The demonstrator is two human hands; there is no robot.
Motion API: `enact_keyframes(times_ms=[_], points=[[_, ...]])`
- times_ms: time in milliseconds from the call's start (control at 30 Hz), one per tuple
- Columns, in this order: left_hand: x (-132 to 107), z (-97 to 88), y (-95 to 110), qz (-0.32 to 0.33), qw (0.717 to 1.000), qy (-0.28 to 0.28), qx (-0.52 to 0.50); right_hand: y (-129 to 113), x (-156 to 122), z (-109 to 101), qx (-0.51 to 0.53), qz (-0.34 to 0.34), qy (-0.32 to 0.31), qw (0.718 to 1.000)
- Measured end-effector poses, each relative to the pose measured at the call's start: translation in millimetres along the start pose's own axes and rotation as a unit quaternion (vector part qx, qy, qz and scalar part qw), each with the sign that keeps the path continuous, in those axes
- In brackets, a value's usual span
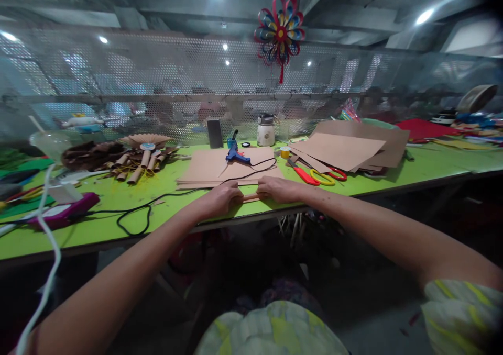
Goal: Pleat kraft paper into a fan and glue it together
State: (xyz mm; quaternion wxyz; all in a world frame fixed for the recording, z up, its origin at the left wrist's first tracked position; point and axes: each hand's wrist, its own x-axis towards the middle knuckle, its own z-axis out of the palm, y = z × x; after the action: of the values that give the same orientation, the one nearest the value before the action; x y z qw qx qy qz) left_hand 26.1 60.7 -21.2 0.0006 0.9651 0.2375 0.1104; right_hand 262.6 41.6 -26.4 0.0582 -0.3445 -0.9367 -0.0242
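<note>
At the front edge of the green table, my left hand (pixel 220 199) and my right hand (pixel 278 189) are closed around the two ends of a narrow strip of brown paper (pixel 250 198). It looks rolled or folded; the ends are hidden under my fingers. Just behind my hands lies a stack of brown paper sheets (pixel 200 167). On that stack rests a blue glue gun (pixel 238 156), its black cord running left across the table. To the right of my right hand are red-handled scissors (pixel 304 174) and yellow-handled scissors (pixel 322 177).
Larger brown sheets (pixel 341 151) are piled at the right. A bottle (pixel 266 131), a dark phone-like slab (pixel 215 134) and a yellow spool (pixel 285 152) stand at the back. Brown paper tubes (pixel 138 174) and a purple power strip (pixel 65 211) lie at the left. A perforated screen (pixel 176 72) rises behind.
</note>
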Motion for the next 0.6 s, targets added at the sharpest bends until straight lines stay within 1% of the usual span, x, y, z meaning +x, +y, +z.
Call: enact_keyframes(times_ms=[100, 167, 267, 367, 467, 600], points=[[-2, -4.0, 4, 0.001, 1.0, 0.0, 0.011, -2, 2, -5, -0.015, 0.0, -0.011, 1.0], [1, -3.3, 5, -0.005, 1.0, -0.002, 0.021, -5, 10, -7, -0.027, 0.006, -0.018, 0.999], [11, 4.1, 3, -0.026, 0.999, 0.009, 0.041, -13, 25, -5, -0.042, 0.02, -0.016, 0.999], [18, 13.8, 3, -0.049, 0.997, 0.035, 0.05, -19, 34, 1, -0.042, 0.029, 0.005, 0.999], [16, 18.0, 2, -0.053, 0.997, 0.043, 0.041, -17, 29, 6, -0.026, 0.03, 0.026, 0.999], [8, 14.4, -5, -0.031, 0.999, 0.023, 0.004, -2, 14, 12, 0.007, 0.022, 0.04, 0.999]])
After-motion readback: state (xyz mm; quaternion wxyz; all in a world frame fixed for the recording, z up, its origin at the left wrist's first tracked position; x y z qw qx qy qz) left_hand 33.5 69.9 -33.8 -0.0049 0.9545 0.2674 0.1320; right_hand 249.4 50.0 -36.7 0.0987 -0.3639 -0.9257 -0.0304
